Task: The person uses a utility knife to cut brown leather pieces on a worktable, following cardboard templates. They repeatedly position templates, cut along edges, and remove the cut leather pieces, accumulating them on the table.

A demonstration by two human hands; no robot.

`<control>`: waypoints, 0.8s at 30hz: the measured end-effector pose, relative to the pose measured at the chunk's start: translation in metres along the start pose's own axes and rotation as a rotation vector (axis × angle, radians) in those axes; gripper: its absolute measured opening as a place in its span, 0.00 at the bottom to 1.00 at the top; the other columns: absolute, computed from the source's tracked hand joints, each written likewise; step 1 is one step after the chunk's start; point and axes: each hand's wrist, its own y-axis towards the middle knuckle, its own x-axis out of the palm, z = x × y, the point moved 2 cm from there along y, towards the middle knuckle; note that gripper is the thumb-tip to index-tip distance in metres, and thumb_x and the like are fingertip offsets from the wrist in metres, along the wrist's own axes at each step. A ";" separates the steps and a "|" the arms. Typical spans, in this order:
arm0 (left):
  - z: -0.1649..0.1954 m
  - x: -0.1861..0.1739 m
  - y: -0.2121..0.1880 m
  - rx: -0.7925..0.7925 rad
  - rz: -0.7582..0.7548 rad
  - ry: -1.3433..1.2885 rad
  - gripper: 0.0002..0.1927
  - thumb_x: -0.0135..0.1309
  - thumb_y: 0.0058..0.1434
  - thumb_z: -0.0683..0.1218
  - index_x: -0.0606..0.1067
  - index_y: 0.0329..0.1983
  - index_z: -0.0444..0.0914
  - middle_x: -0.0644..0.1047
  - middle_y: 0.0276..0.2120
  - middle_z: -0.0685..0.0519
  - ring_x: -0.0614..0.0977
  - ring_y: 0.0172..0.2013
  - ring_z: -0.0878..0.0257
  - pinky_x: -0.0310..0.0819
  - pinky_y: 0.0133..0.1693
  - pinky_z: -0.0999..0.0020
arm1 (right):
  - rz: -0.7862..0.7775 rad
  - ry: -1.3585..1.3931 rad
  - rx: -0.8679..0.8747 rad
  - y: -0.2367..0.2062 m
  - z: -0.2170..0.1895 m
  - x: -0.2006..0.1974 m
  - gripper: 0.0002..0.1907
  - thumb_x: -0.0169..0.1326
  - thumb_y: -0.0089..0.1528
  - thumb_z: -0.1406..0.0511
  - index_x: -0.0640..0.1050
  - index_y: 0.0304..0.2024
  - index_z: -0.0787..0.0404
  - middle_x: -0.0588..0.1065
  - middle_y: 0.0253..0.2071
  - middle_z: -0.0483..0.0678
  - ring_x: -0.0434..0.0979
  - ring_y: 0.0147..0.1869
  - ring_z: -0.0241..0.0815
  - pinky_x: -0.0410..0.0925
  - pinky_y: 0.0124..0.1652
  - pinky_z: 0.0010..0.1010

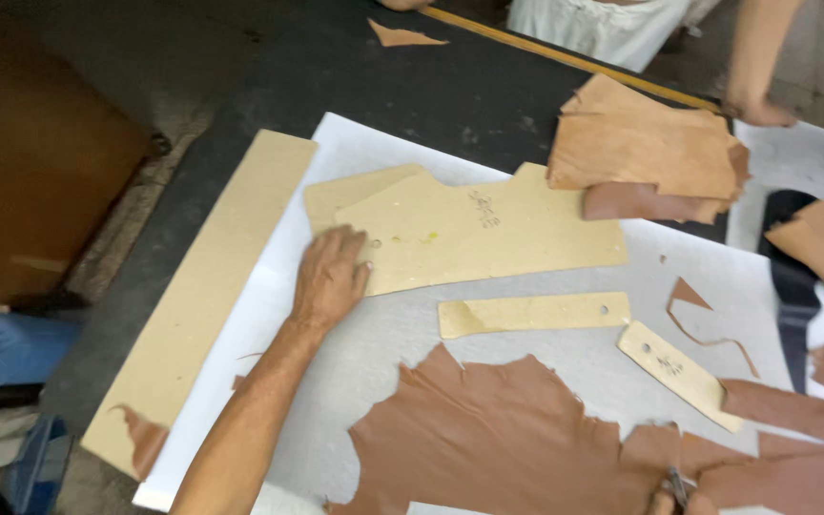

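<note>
My left hand (pixel 331 277) lies flat, fingers spread, on the left end of a large tan cardboard pattern (pixel 488 234) that rests on a white sheet (pixel 336 153). At the bottom edge only the fingertips of my right hand (pixel 676 501) show, closed around a thin dark tool (pixel 676 484) whose tip touches a ragged brown leather hide (pixel 498 439). Between my hands lie a long narrow cardboard strip (pixel 531 313) and a smaller rounded cardboard piece (pixel 681 374).
A long cardboard board (pixel 207 286) lies along the sheet's left side. A stack of tan leather pieces (pixel 646 143) sits at the back right, with another person's hand (pixel 757 107) beside it. Leather scraps (pixel 698 315) and a yellow ruler (pixel 565 57) lie on the dark table.
</note>
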 end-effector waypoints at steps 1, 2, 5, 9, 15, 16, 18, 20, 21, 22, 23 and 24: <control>0.024 0.016 0.002 0.046 -0.131 -0.123 0.24 0.59 0.62 0.45 0.73 0.61 0.34 0.74 0.60 0.41 0.72 0.62 0.44 0.64 0.66 0.49 | 0.009 -0.009 0.002 -0.001 0.002 0.000 0.13 0.60 0.65 0.57 0.78 0.36 0.60 0.78 0.32 0.59 0.78 0.33 0.61 0.70 0.37 0.50; 0.053 0.031 -0.001 0.193 -0.203 -0.159 0.24 0.59 0.60 0.45 0.74 0.60 0.35 0.75 0.58 0.41 0.73 0.61 0.45 0.66 0.63 0.49 | 0.013 -0.020 0.002 -0.005 0.005 -0.004 0.13 0.61 0.65 0.57 0.78 0.36 0.60 0.78 0.32 0.59 0.78 0.33 0.61 0.70 0.37 0.50; 0.126 0.060 -0.010 0.455 -0.132 -0.024 0.34 0.65 0.44 0.53 0.75 0.54 0.33 0.75 0.52 0.36 0.75 0.54 0.41 0.68 0.53 0.45 | 0.000 -0.114 0.041 -0.008 -0.001 -0.011 0.12 0.61 0.64 0.58 0.78 0.36 0.59 0.78 0.32 0.58 0.78 0.33 0.61 0.70 0.37 0.51; 0.148 0.076 -0.017 0.335 -0.273 0.168 0.17 0.59 0.65 0.41 0.75 0.57 0.36 0.77 0.49 0.45 0.77 0.54 0.49 0.71 0.54 0.50 | 0.214 0.127 -0.151 -0.015 -0.006 -0.021 0.10 0.59 0.65 0.60 0.78 0.40 0.60 0.77 0.36 0.57 0.78 0.37 0.60 0.71 0.38 0.49; 0.153 0.053 -0.017 0.233 -0.277 -0.037 0.15 0.60 0.58 0.43 0.79 0.49 0.36 0.76 0.38 0.40 0.78 0.45 0.45 0.73 0.48 0.51 | 0.262 0.192 -0.208 -0.015 0.001 -0.020 0.12 0.62 0.64 0.62 0.75 0.39 0.64 0.74 0.36 0.58 0.76 0.37 0.62 0.70 0.36 0.48; 0.160 0.044 -0.021 0.192 -0.286 -0.065 0.10 0.59 0.63 0.42 0.81 0.48 0.39 0.77 0.37 0.41 0.79 0.45 0.46 0.74 0.48 0.52 | 0.268 0.207 -0.209 -0.015 0.002 -0.020 0.11 0.62 0.64 0.63 0.75 0.39 0.64 0.74 0.36 0.58 0.76 0.38 0.61 0.70 0.36 0.48; 0.174 0.022 -0.041 0.120 -0.303 -0.170 0.10 0.55 0.66 0.42 0.80 0.48 0.37 0.77 0.39 0.42 0.80 0.42 0.46 0.74 0.46 0.53 | 0.242 0.243 -0.195 -0.014 0.002 -0.022 0.10 0.61 0.64 0.64 0.75 0.40 0.64 0.75 0.37 0.57 0.76 0.38 0.61 0.70 0.37 0.48; 0.181 0.000 -0.068 0.059 -0.362 -0.296 0.10 0.53 0.67 0.43 0.80 0.48 0.36 0.79 0.40 0.44 0.82 0.40 0.49 0.75 0.44 0.56 | 0.199 0.297 -0.172 -0.014 0.002 -0.025 0.10 0.61 0.64 0.65 0.75 0.41 0.65 0.75 0.37 0.57 0.76 0.37 0.59 0.70 0.37 0.48; 0.179 -0.011 -0.080 0.043 -0.410 -0.375 0.10 0.52 0.67 0.43 0.81 0.47 0.37 0.80 0.40 0.46 0.82 0.40 0.52 0.76 0.44 0.58 | 0.215 0.333 -0.189 -0.014 0.003 -0.027 0.10 0.60 0.65 0.65 0.75 0.41 0.65 0.75 0.38 0.57 0.76 0.38 0.59 0.70 0.38 0.48; 0.178 -0.018 -0.092 0.028 -0.462 -0.455 0.11 0.52 0.67 0.44 0.81 0.47 0.37 0.81 0.39 0.47 0.83 0.39 0.55 0.76 0.44 0.60 | 0.231 0.367 -0.202 -0.015 0.004 -0.028 0.09 0.60 0.65 0.65 0.75 0.42 0.65 0.75 0.39 0.57 0.76 0.38 0.59 0.70 0.38 0.47; 0.175 -0.021 -0.105 -0.038 -0.495 -0.543 0.12 0.52 0.66 0.45 0.81 0.47 0.37 0.82 0.39 0.49 0.83 0.39 0.57 0.77 0.44 0.62 | 0.239 0.398 -0.214 -0.015 0.006 -0.028 0.09 0.60 0.65 0.66 0.76 0.43 0.65 0.75 0.39 0.58 0.76 0.39 0.59 0.69 0.39 0.47; 0.169 -0.025 -0.119 -0.114 -0.519 -0.627 0.13 0.52 0.65 0.45 0.82 0.47 0.37 0.83 0.38 0.50 0.84 0.39 0.59 0.78 0.44 0.64 | 0.226 0.410 -0.215 -0.015 0.009 -0.026 0.08 0.59 0.65 0.67 0.76 0.44 0.65 0.74 0.39 0.57 0.75 0.39 0.59 0.69 0.40 0.47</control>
